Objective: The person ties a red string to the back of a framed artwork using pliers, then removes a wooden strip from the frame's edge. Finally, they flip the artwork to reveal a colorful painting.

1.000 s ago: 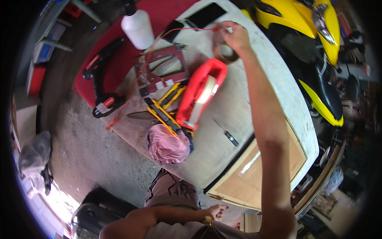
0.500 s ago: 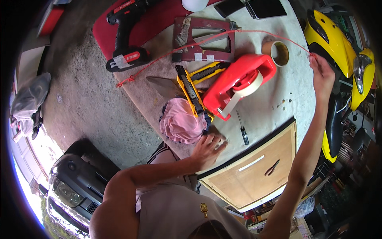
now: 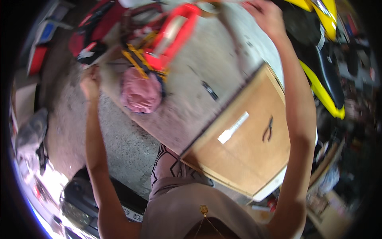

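Observation:
My right hand (image 3: 266, 16) is raised at the far right of the table, fingers pinched on a red string (image 3: 249, 4). Beside the cordless drill (image 3: 92, 51), at the table's left edge, my left hand (image 3: 90, 81) has its fingers closed where the string's knotted end lay; blur hides most of the string. Between my hands are a red tape dispenser (image 3: 156, 60), yellow-and-black box cutters (image 3: 137, 62) and a bunched pink cloth (image 3: 140, 92). A small dark screwdriver (image 3: 209, 91) lies nearer to me.
A framed wooden panel (image 3: 238, 159) with pliers (image 3: 269, 129) on it covers the table's near right corner. A tape roll (image 3: 207, 8) sits at the far side. A yellow motorcycle (image 3: 321, 89) stands right of the table, a dark car (image 3: 85, 199) at lower left.
My left hand has left the spot beside the pink cloth and reached out to the table's left edge, at the string's end. My right hand stays raised with the string. The view has shifted.

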Demonstrator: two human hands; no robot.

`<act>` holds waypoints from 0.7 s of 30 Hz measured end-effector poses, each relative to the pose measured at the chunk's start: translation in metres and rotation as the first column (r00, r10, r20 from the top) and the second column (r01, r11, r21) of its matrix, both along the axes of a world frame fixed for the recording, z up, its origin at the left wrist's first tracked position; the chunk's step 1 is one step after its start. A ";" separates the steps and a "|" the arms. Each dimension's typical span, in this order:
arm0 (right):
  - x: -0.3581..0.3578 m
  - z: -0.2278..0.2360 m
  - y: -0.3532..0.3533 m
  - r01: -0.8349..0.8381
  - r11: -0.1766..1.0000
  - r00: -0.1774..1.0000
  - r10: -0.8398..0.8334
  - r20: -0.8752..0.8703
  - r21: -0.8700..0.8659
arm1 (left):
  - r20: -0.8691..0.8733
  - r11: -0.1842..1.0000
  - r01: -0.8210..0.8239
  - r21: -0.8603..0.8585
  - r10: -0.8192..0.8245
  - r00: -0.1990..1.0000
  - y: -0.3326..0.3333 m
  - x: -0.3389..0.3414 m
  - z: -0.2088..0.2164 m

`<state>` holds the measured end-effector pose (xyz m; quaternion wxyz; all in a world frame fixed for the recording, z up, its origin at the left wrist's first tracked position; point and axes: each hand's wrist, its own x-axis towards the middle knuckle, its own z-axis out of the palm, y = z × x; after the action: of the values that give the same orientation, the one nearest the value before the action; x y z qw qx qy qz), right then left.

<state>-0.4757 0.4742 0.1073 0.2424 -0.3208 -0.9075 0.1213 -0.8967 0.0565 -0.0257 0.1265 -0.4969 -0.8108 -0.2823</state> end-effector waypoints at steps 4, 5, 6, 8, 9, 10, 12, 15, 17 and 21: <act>0.064 0.011 0.005 -0.043 0.911 0.990 -0.016 -0.139 -0.409 | -0.037 0.990 -0.028 -0.141 0.023 0.999 -0.009 0.035 0.056; 0.093 0.009 0.012 -0.100 0.863 0.978 -0.007 -0.209 -0.495 | 0.205 0.970 -0.052 -0.236 0.102 0.974 -0.017 0.079 0.081; 0.113 0.023 -0.004 0.032 0.781 0.972 -0.169 -0.162 -0.623 | 0.169 0.956 0.045 -0.290 0.005 0.986 -0.053 0.103 0.095; 0.203 0.007 0.014 -0.030 0.813 0.999 0.005 -0.044 -0.581 | 0.265 0.922 0.299 -0.246 -0.232 0.936 -0.107 0.210 0.099; 0.238 -0.013 0.008 0.038 0.744 0.999 -0.038 0.016 -0.667 | 0.659 0.864 0.423 -0.273 -0.152 0.736 -0.128 0.269 0.106; 0.266 -0.036 0.003 0.097 0.659 0.995 -0.068 0.070 -0.746 | 0.784 0.813 0.490 -0.315 -0.068 0.617 -0.142 0.327 0.111; 0.301 -0.076 -0.009 0.287 0.726 0.936 -0.075 0.343 -0.625 | 0.810 0.863 0.459 -0.211 -0.108 0.577 -0.155 0.407 0.095; 0.298 -0.113 -0.029 0.315 0.753 0.939 -0.158 0.307 -0.578 | 0.781 0.938 0.293 -0.187 -0.039 0.623 -0.180 0.458 0.074; 0.289 -0.117 -0.035 0.325 0.870 0.911 -0.183 0.369 -0.371 | 0.728 0.956 0.244 -0.165 -0.049 0.684 -0.186 0.480 0.063; 0.311 -0.127 -0.034 0.351 0.802 0.934 -0.263 0.242 -0.483 | 0.722 0.985 0.073 -0.158 0.064 0.689 -0.185 0.496 0.051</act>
<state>-0.1646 0.4404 -0.0201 0.0884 -0.5259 -0.7933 0.2938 -0.4007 -0.1287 0.0255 -0.2479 -0.3563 -0.8151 -0.3838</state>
